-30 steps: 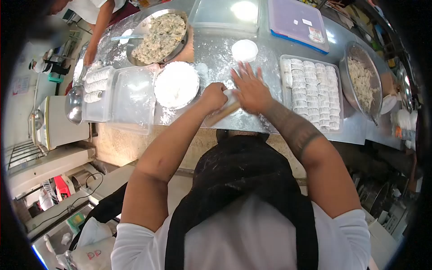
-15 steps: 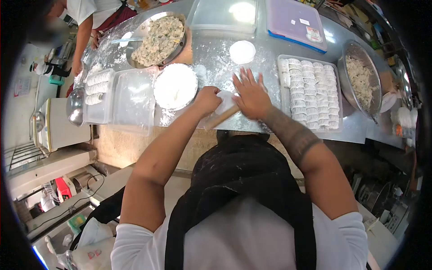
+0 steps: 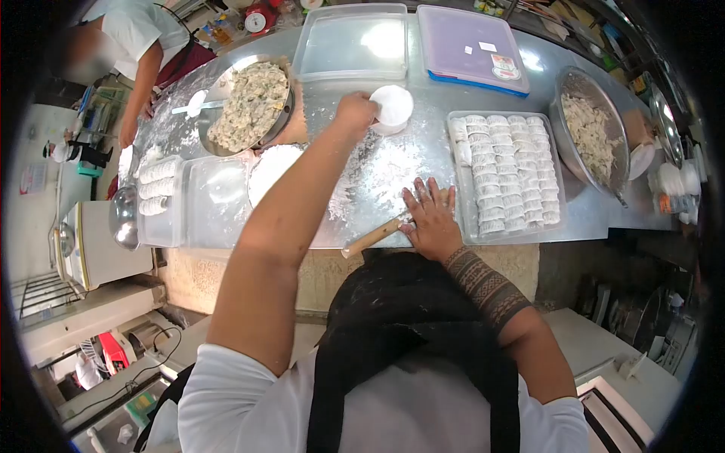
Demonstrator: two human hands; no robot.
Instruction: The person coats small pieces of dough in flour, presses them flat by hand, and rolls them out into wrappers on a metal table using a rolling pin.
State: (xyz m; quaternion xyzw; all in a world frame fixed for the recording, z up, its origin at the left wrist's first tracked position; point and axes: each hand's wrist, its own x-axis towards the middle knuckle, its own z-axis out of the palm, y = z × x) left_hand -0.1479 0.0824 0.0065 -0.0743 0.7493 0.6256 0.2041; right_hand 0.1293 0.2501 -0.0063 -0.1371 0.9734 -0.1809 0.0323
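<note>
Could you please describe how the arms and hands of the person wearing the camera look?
The left hand and right hand are bare, without gloves. The sleeves are short and white. A dark tattoo of geometric bands wraps the right forearm; on the left forearm no such marking is visible.

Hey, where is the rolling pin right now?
In the head view, the rolling pin lies mid-picture by the near table edge, partly under the right hand, left of the tray of dough rolls.
</note>
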